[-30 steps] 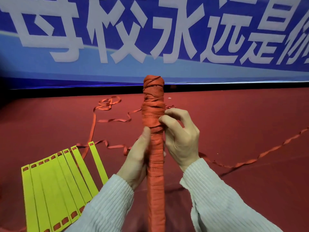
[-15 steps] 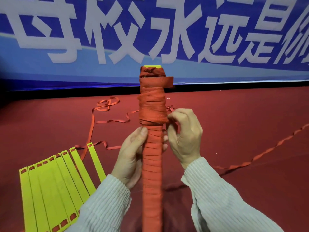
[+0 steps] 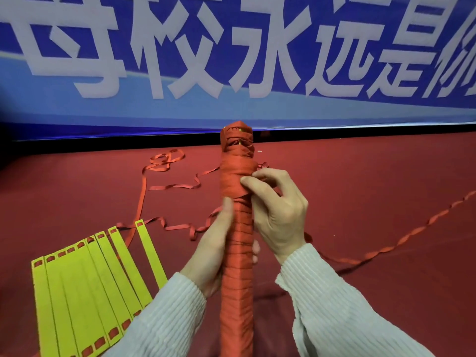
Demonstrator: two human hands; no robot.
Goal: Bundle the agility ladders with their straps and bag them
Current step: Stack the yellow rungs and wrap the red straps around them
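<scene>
A long ladder bundle (image 3: 238, 292), wound all over with orange-red strap, stands nearly upright in front of me; a bit of yellow rung shows at its top. My left hand (image 3: 211, 256) grips the bundle's middle from the left, thumb up along it. My right hand (image 3: 278, 210) is curled against the bundle's upper right side and pinches the strap there. A second ladder (image 3: 85, 287), several yellow rungs fanned out flat, lies on the red floor at lower left. Its loose orange strap (image 3: 170, 186) trails in loops behind.
The red floor (image 3: 360, 181) stretches back to a blue banner (image 3: 231, 60) with large white characters. Another length of orange strap (image 3: 412, 235) runs twisted from behind my right wrist off to the right edge.
The bundle has turned in my hands and dropped a little. My left thumb now lies along its front. My right fingers have shifted higher on the wrapped strap.
</scene>
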